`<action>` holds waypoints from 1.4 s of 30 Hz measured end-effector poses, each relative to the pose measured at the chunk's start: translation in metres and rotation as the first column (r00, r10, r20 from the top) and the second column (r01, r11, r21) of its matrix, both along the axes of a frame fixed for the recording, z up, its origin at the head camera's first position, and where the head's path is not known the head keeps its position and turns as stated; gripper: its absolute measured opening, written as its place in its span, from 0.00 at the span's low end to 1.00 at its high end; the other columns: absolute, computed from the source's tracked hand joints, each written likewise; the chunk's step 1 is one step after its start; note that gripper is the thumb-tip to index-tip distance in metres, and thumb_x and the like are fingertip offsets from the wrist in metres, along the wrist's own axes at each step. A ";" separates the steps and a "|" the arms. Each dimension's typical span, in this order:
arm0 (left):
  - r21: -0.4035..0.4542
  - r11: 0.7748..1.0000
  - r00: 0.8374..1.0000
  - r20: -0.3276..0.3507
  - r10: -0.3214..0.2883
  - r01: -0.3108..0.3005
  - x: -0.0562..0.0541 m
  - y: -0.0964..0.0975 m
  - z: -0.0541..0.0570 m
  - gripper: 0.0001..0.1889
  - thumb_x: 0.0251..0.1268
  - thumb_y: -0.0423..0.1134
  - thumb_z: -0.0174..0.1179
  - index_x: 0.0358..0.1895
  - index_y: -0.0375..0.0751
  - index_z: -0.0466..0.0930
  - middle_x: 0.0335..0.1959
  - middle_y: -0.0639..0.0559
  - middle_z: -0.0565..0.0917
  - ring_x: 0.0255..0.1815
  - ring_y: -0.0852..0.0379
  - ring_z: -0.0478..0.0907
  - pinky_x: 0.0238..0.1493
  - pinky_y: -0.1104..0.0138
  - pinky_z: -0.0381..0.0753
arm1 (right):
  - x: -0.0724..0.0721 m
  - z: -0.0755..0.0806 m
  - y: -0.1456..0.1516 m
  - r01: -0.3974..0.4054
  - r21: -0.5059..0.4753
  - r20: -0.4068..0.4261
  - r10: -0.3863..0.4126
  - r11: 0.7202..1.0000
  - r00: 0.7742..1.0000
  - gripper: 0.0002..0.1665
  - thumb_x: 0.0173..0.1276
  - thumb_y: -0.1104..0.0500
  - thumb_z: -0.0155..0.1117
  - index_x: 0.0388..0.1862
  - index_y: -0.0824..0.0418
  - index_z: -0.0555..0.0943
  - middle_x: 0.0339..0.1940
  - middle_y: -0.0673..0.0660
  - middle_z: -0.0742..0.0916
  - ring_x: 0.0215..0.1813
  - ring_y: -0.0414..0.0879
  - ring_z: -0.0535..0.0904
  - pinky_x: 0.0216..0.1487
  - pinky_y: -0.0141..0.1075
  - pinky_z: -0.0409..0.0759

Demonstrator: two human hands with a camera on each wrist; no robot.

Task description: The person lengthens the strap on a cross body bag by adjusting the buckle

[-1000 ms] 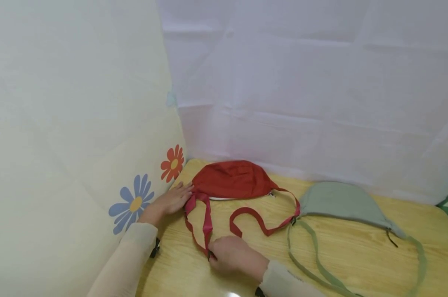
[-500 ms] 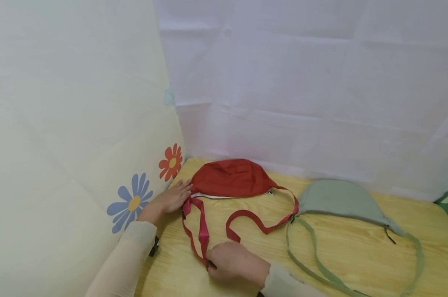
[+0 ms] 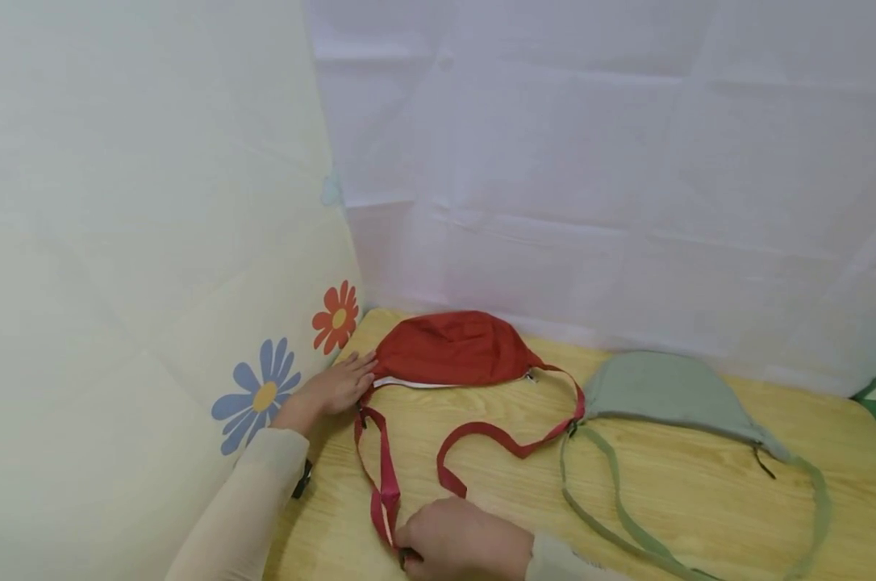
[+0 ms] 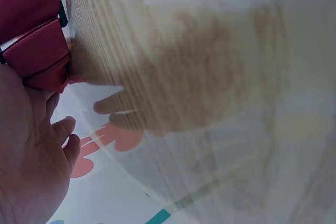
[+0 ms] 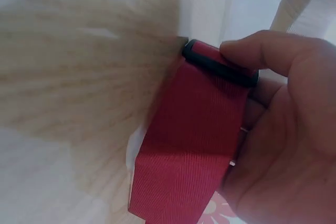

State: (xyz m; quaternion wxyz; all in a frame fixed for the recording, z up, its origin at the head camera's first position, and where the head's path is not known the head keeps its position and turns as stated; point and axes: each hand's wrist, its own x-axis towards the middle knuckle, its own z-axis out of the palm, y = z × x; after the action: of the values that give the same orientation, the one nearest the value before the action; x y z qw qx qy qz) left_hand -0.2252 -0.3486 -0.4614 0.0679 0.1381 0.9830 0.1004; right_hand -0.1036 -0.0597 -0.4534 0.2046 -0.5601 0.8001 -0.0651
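Observation:
A red waist bag (image 3: 452, 349) lies at the back left of the wooden table. My left hand (image 3: 339, 386) rests at the bag's left end, fingers extended and touching it; the left wrist view shows red webbing (image 4: 39, 53) beside this hand. Lower down, my right hand (image 3: 456, 534) pinches the bag's red strap (image 3: 387, 484) at a black slider buckle (image 5: 220, 69), thumb on top. Curving toward the right hand is the strap's other length (image 3: 481, 429), its end partly hidden behind that hand.
To the right a grey-green waist bag (image 3: 666, 397) lies flat, its strap (image 3: 619, 500) looping toward the front. A white cloth (image 3: 590, 161) hangs behind the table (image 3: 830, 484). On the left stands a pale sheet (image 3: 140, 242) printed with flowers.
My right hand has moved down toward the table's front, drawing the red strap and buckle with it; the strap loop is now longer. My left hand stays at the bag's end.

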 end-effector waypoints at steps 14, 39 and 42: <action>-0.066 0.997 0.998 -0.032 -0.046 0.044 0.000 -0.002 -0.001 0.26 0.83 0.40 0.37 0.73 0.25 0.63 0.77 0.32 0.61 0.77 0.25 0.52 0.76 0.44 0.55 | -0.014 0.005 0.016 -0.249 -0.053 0.102 0.253 0.967 0.962 0.06 0.76 0.57 0.62 0.35 0.49 0.79 0.23 0.38 0.72 0.26 0.29 0.65 0.30 0.17 0.64; -0.051 0.999 1.000 0.021 0.014 -0.013 0.002 0.005 0.004 0.27 0.83 0.42 0.37 0.75 0.28 0.62 0.79 0.34 0.59 0.79 0.27 0.49 0.77 0.43 0.53 | -0.026 -0.008 0.020 -0.306 -0.191 -0.009 0.310 0.933 0.951 0.07 0.75 0.49 0.64 0.46 0.48 0.86 0.35 0.37 0.78 0.37 0.26 0.68 0.40 0.14 0.64; -0.048 0.999 0.999 0.030 0.017 -0.016 0.002 0.006 0.006 0.27 0.83 0.43 0.37 0.75 0.28 0.62 0.79 0.35 0.59 0.79 0.27 0.48 0.77 0.43 0.52 | -0.025 -0.011 0.021 -0.286 -0.242 -0.032 0.287 0.927 0.957 0.08 0.75 0.49 0.64 0.49 0.46 0.85 0.36 0.35 0.80 0.39 0.25 0.69 0.43 0.13 0.65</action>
State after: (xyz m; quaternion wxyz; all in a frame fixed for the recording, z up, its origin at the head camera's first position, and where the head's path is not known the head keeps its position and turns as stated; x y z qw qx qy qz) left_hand -0.2236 -0.3431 -0.4557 0.0851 0.1268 0.9851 0.0795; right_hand -0.1281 -0.0385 -0.4642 0.1432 -0.6916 0.6953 -0.1333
